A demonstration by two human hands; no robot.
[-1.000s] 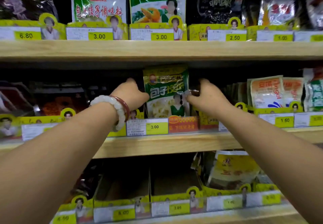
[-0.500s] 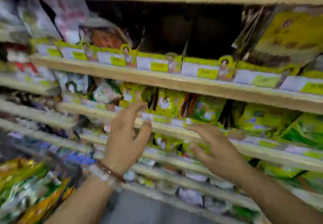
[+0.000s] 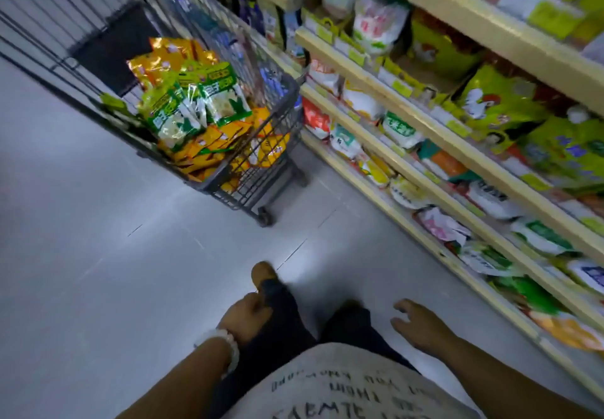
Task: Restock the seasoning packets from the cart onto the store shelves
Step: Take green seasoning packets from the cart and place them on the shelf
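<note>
Head view: hands (image 3: 248, 317) now off shelves (image 3: 434, 144).

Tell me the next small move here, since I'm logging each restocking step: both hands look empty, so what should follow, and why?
Probably step toward the cart and reach for one of the green packets on top of the pile. Both the left hand and the right hand hang low and empty by the legs, the cart stands ahead across open floor, and it holds plenty of packets to shelve.
</note>
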